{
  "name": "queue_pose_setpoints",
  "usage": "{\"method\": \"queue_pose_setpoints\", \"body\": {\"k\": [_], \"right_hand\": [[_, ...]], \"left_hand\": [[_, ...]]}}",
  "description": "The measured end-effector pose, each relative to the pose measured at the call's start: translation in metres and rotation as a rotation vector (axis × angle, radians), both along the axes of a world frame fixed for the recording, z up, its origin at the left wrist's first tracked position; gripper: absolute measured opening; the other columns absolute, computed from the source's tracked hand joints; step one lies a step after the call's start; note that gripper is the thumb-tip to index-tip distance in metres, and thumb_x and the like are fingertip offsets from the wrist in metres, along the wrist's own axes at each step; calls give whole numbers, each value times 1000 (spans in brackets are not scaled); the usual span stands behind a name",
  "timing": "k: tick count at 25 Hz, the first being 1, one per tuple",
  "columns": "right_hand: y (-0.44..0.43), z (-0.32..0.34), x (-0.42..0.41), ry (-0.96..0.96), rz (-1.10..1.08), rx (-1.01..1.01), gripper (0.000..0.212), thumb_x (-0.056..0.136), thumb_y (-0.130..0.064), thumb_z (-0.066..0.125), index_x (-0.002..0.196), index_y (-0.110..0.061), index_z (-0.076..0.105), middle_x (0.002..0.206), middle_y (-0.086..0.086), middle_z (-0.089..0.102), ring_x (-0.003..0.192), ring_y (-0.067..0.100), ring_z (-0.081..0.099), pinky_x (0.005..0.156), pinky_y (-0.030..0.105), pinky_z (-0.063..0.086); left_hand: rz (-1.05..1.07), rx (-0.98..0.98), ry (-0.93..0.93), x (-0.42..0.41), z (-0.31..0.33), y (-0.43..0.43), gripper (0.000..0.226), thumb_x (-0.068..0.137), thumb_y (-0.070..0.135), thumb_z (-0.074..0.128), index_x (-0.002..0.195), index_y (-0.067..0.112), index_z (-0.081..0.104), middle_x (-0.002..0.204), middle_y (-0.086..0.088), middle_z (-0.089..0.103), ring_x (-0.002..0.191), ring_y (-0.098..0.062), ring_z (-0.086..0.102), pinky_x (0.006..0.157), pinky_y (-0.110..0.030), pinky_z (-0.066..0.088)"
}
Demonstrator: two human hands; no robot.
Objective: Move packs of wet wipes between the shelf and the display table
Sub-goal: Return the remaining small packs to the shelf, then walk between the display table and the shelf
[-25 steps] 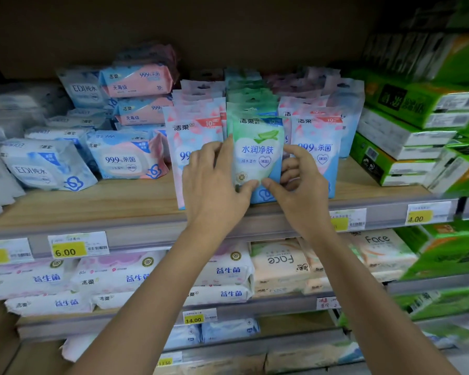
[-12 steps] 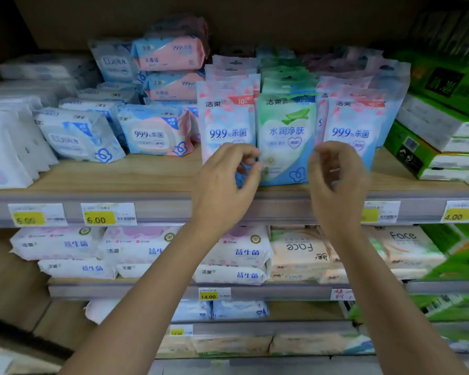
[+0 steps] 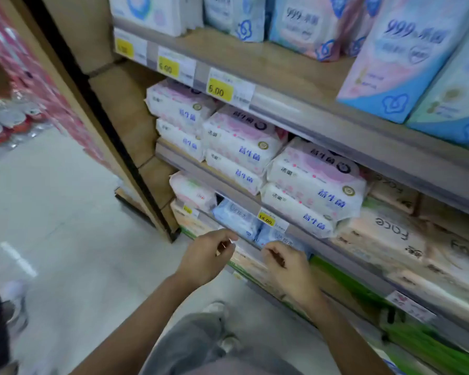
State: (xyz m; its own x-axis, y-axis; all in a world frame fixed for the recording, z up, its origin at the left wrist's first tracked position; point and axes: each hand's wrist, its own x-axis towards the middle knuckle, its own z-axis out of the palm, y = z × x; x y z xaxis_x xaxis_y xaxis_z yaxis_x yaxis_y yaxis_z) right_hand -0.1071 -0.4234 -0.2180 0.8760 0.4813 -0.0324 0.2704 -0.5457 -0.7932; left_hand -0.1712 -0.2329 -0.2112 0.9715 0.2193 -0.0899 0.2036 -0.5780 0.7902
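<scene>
**Both hands empty at the shelf, no pack in transit**

While the upright pink and blue wipes pack (image 3: 398,55) and its greenish neighbour (image 3: 455,85) stand on the top board of the shelf (image 3: 276,63), neither hand carries anything. The left hand (image 3: 203,259) hangs low in front of the lower boards with its fingers loosely curled, thumb and forefinger near each other but closed on nothing that shows. The right hand (image 3: 287,269) sits just beside it, likewise half curled and empty, its fingertips near the blue soft packs (image 3: 236,220) on a lower board, though blur keeps me from saying whether they touch.

White and pink packs (image 3: 314,182) fill the middle board in stacked rows, under a yellow price tag (image 3: 219,90) clipped to the rail above. No display table appears anywhere in the view, only bare floor (image 3: 65,212) to the left.

As a judgement: one placement on the shelf looks finished, since the packs stand neatly and unattended. What remains is unclear; the hands could be about to pull a lower pack, or leave to fetch more.
</scene>
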Motion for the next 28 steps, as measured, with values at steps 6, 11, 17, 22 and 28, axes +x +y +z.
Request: {"method": "queue_pose_setpoints", "body": {"k": [6, 11, 17, 22, 28], "right_hand": [[-14, -114, -41, 314, 403, -530, 19, 90, -12, 54, 88, 5, 63, 65, 4, 49, 69, 18, 48, 62, 27, 34], [61, -125, -77, 256, 786, -697, 32, 92, -20, 53, 62, -25, 45, 58, -7, 47, 63, 15, 49, 55, 28, 36], [215, -111, -185, 169, 1230, -646, 11, 91, -18, 55, 81, -22, 58, 74, -5, 58, 69, 13, 54, 62, 25, 42], [309, -117, -303, 98, 1419, -662, 7, 89, -15, 56, 87, -19, 61, 78, 0, 62, 80, 24, 64, 75, 34, 52], [384, -134, -401, 78, 1446, -741, 13, 87, -6, 55, 84, -16, 62, 77, 4, 63, 74, 25, 62, 75, 39, 56]], "left_hand": [[390, -32, 487, -169, -81, 8, 23, 94, 22, 50, 111, 24, 65, 97, 0, 69, 83, -14, 59, 75, -27, 48], [805, -129, 634, -304, -97, -1, 25, 94, 23, 48, 114, 23, 63, 87, 3, 64, 74, -12, 53, 64, -22, 38], [1351, -341, 606, -436, -108, -46, 23, 93, 20, 51, 111, 19, 66, 93, -1, 67, 79, -13, 55, 67, -21, 37], [1645, -526, 560, -531, -123, -58, 18, 91, 17, 53, 101, 27, 63, 97, 4, 67, 88, -13, 61, 74, -20, 42], [1819, -625, 487, -641, -120, -3, 16, 93, 17, 53, 92, 32, 58, 93, -3, 68, 89, -21, 64, 73, -24, 46]]}}
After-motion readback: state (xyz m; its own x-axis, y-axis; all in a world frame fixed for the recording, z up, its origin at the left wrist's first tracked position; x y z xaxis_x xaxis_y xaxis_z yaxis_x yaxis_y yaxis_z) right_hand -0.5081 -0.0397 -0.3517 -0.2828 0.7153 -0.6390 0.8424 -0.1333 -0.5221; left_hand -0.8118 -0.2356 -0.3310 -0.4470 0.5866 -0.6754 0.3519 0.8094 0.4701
